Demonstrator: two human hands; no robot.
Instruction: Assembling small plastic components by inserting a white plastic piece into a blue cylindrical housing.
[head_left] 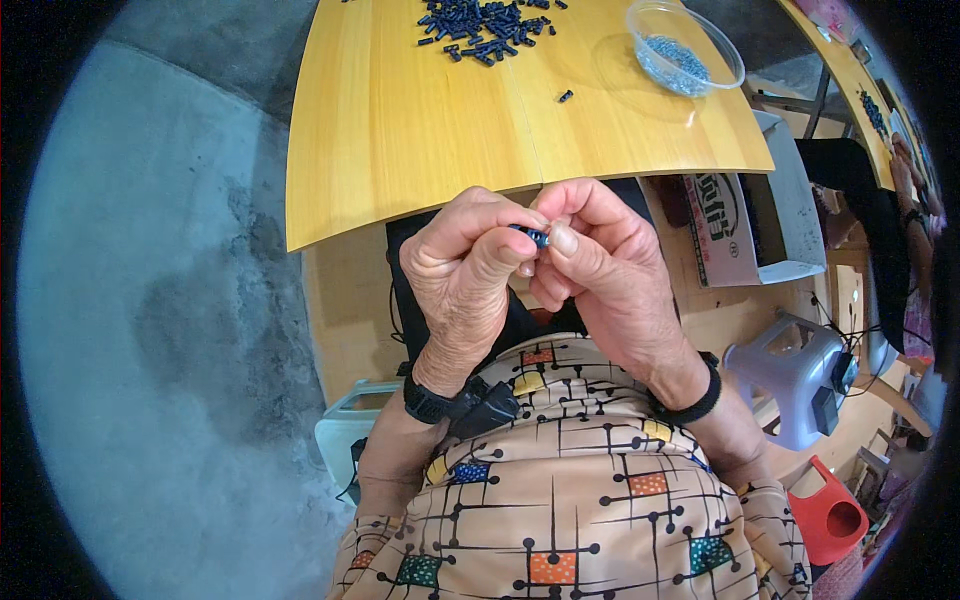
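Just in front of the table's near edge, my two hands meet around a small dark cylindrical part point(533, 236). My left hand point(468, 262) pinches its left end between thumb and forefinger. At the other end, the thumb and fingers of my right hand point(603, 262) press against it. Whether my right fingertips also hold a smaller piece is hidden. Beyond them, on the yellow table point(420, 140), lies a pile of similar dark parts point(485, 28). One single dark part point(566, 97) rests apart, to the right of the pile.
A clear round plastic tub point(735, 62) of small silvery pieces stands at the table's right. Below that side is an open cardboard box point(790, 200). A pale stool point(785, 375) and a red plastic item point(828, 515) sit to my right. Another person's arm point(915, 240) shows at the far right.
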